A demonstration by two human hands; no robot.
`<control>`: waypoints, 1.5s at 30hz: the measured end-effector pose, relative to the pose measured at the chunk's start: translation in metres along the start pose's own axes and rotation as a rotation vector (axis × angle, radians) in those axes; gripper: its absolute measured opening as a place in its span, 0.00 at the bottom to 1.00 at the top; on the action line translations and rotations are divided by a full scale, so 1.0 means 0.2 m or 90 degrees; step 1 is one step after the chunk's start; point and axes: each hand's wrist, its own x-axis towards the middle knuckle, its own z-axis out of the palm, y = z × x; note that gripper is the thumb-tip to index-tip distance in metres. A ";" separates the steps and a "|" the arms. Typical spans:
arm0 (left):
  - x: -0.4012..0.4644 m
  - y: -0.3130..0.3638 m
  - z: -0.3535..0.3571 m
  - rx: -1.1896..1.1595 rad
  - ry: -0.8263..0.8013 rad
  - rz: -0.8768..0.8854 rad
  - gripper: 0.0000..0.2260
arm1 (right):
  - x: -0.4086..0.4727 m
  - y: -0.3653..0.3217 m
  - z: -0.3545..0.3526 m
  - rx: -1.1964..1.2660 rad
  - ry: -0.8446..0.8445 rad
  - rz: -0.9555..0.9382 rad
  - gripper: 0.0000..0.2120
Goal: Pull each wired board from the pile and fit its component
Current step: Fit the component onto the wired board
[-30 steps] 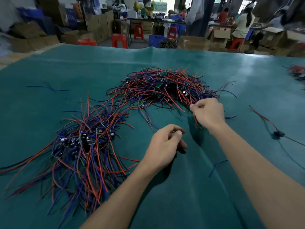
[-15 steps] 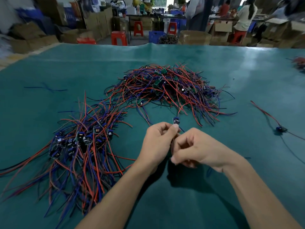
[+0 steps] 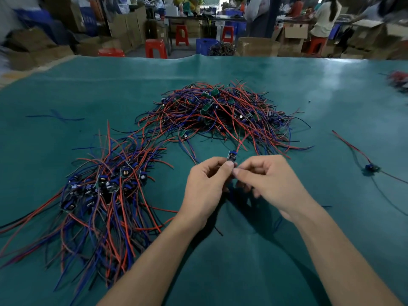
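Your two arms come into view from the bottom edge, and both are bare from the edge of the picture to the wrist: no sleeve, cuff or glove shows on either one. Your left hand is bare too, with no ring, watch or strap at the wrist. Your right hand is likewise uncovered, its wrist plain and free of any band. Your fingernails are short and unpainted where they show, most clearly on the left thumb. Both forearms look slim and smooth, with no marks or writing visible on them.
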 end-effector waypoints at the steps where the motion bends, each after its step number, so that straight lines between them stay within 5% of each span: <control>1: 0.00 0.00 0.00 -0.010 0.005 -0.002 0.08 | -0.01 0.00 0.02 0.010 -0.021 0.000 0.09; 4: 0.01 -0.01 -0.01 0.003 0.010 -0.002 0.10 | 0.00 -0.01 0.05 0.018 -0.029 0.006 0.08; 9: 0.00 -0.02 0.00 0.042 -0.018 -0.016 0.11 | 0.05 0.01 0.01 0.056 0.143 0.080 0.10; 14: -0.01 0.00 0.01 0.064 -0.070 -0.014 0.13 | 0.04 -0.01 0.01 0.270 0.060 0.071 0.10; 21: -0.01 0.00 0.01 0.080 -0.084 0.008 0.14 | 0.04 0.00 -0.01 0.251 0.127 0.012 0.05; 28: -0.02 0.02 0.01 0.116 -0.118 0.045 0.12 | 0.09 0.04 -0.10 0.112 0.364 -0.041 0.11; 33: -0.03 0.02 0.01 0.138 -0.131 0.054 0.12 | 0.09 0.08 -0.26 0.183 0.599 0.001 0.10; 36: -0.02 0.01 -0.01 0.125 -0.040 0.031 0.13 | 0.08 0.07 -0.30 0.248 0.722 0.052 0.09; 38: 0.00 0.01 -0.02 0.092 0.028 0.005 0.14 | 0.08 0.05 -0.27 0.238 0.663 0.077 0.10; 42: 0.00 0.02 0.00 0.056 0.025 -0.006 0.13 | 0.04 0.01 -0.02 0.015 0.260 0.053 0.14; 45: -0.02 0.03 0.00 0.114 -0.081 0.017 0.14 | 0.01 0.02 0.08 -0.213 0.204 -0.095 0.17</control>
